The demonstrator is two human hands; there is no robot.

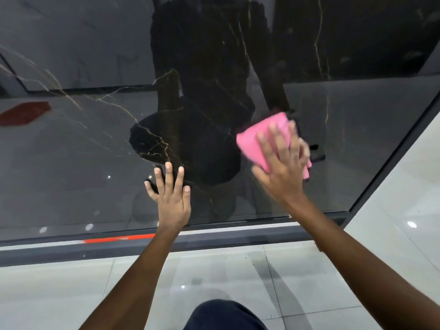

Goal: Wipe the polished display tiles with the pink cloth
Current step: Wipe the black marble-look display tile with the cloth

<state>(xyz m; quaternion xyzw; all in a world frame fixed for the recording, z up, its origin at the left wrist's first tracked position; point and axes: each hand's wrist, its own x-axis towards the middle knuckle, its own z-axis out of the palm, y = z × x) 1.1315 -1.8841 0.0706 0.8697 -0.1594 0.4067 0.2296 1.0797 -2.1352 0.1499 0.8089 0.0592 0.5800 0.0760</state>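
Kneeling with my knee (226, 315) on the pale floor (71, 294), I am pressing my left hand (172, 198) flat and released on the dark display tile (83, 151) for support, while my right hand (283, 167) is pushing the pink cloth (254, 141) with spread fingers across its right part.

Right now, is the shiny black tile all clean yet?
Not yet, I think. The right hand presses the pink cloth flat on the right part of the black tile, so wiping is under way. The left hand rests flat on the tile. How much is already wiped can't be told. Faint specks show near the tile's bottom left, likely still to do.
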